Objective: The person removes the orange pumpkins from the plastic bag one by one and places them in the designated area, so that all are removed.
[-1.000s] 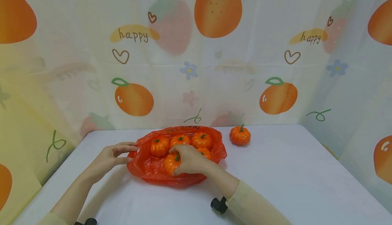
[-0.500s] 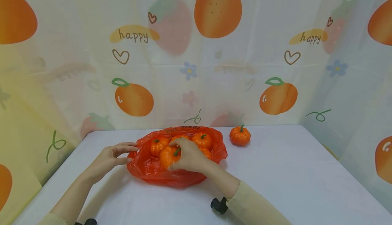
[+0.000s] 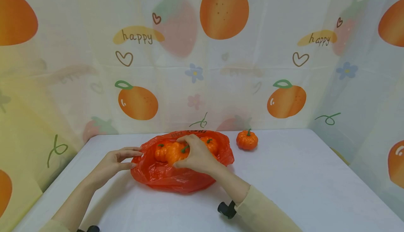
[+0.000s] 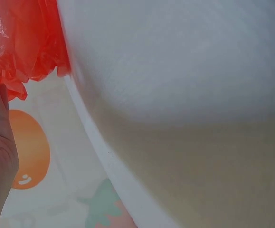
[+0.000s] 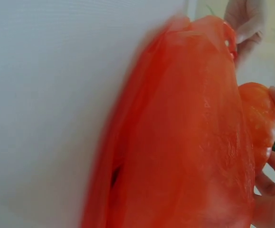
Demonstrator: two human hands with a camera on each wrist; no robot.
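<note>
Glossy and ribbed, a round orange pumpkin (image 3: 177, 154) with a green stem is gripped between the right hand's (image 3: 199, 154) spread, curved thumb and fingers over a crinkled, translucent red plastic bag (image 3: 157, 180) mid-frame. We see it slightly higher than half a second ago. At left, the left hand (image 3: 110, 163), fingers nearly straight, touches the bag's edge, forearm rising from the lower left.

White-covered table (image 3: 309, 176); behind, pale fruit-print cloth (image 3: 240, 98) lettered "happy", yellowish at left.
</note>
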